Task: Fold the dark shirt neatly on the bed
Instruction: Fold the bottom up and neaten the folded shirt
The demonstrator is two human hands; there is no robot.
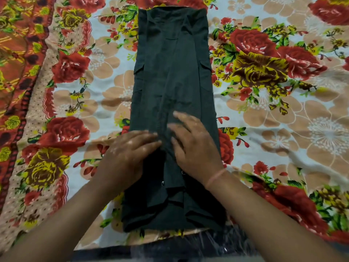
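Resting on dark shirt [173, 72]: left grip [130, 152], right grip [192, 148], apparently flat.

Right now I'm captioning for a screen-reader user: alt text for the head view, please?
The left hand and right hand press flat on a dark shirt folded into a long narrow strip on a floral bedsheet.
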